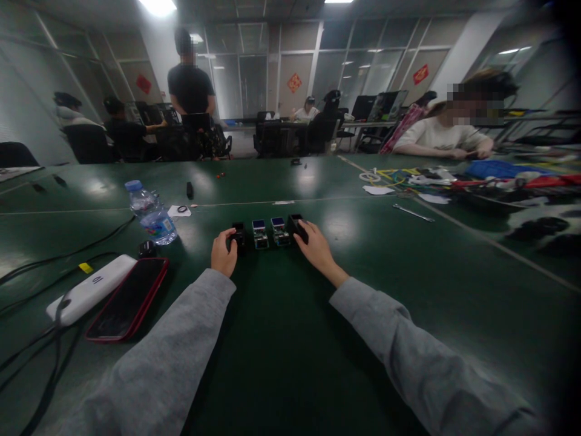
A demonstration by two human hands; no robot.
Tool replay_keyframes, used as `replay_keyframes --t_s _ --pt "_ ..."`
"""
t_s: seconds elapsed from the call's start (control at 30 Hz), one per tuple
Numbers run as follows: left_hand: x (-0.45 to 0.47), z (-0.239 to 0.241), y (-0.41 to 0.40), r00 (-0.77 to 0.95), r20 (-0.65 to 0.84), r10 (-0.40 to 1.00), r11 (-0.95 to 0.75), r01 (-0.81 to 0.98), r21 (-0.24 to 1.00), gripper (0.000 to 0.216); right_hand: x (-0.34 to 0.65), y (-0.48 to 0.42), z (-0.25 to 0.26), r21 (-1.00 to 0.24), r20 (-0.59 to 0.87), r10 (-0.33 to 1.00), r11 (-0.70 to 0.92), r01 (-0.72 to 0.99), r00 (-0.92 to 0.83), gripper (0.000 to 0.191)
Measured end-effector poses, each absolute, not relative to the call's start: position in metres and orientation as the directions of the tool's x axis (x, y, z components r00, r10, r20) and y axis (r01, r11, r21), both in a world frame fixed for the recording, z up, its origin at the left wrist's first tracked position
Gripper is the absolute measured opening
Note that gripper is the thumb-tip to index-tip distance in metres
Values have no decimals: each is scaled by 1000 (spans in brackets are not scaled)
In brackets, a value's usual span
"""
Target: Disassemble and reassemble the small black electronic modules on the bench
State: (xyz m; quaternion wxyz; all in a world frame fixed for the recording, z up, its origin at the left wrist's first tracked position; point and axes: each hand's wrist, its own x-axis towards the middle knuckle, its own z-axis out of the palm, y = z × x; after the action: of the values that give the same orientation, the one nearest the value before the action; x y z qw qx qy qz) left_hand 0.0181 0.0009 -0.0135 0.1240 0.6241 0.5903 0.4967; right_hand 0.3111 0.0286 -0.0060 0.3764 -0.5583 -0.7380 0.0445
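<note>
Two small circuit boards with screens lie side by side on the green tabletop, the left board close to the right board. To their left, my left hand is closed on a small black box-like piece, its fingers bent over the near side. On the other side, my right hand grips a second black box-like piece beside the right board. Both pieces rest at table level, in one row with the boards. My fingers partly cover them.
Left of my hands stand a water bottle, a white power bank, a red-edged phone and black cables. A wrench lies to the right. Tangled wires and tools crowd the far right, near a seated person.
</note>
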Motion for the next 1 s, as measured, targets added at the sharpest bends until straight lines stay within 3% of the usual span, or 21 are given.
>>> replay_keyframes --t_s 0.37,1.0 --pt "23 -5 -5 -132 520 844 -287 707 646 31 309 26 -4 -448 491 867 335 829 -86 51" --pt "26 -1 -8 -75 494 866 -311 693 650 36 310 27 -7 -408 482 866 359 839 -135 53"
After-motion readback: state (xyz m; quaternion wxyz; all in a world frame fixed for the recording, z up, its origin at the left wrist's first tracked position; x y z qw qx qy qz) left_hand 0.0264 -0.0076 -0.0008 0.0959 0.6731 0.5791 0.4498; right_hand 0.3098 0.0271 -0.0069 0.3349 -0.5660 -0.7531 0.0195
